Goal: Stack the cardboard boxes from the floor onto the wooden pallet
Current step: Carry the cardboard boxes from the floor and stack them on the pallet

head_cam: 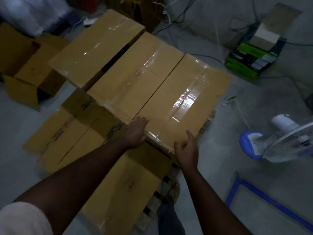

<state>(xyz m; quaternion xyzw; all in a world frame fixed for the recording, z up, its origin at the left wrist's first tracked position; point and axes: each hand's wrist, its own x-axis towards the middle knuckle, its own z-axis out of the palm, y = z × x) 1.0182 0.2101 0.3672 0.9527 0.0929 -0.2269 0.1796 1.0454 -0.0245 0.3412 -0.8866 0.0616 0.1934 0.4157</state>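
Observation:
Several taped brown cardboard boxes lie stacked in two layers on a wooden pallet (171, 189), whose slats show at the near right edge. The top-layer box nearest me (183, 102) lies rightmost of three in that layer. My left hand (135, 133) rests flat on its near left corner, fingers spread. My right hand (187, 150) hovers at its near edge, fingers apart, and whether it touches the box is unclear. A middle top box (135, 73) and a far one (98, 46) lie beside it. Lower-layer boxes (67, 136) show at the left and near side.
An open empty cardboard box (27, 72) sits on the floor at the left. A green and black carton (250, 60) stands at the back right among cables. A white and blue fan (279, 141) stands at the right. Blue tape (264, 197) marks the floor near right.

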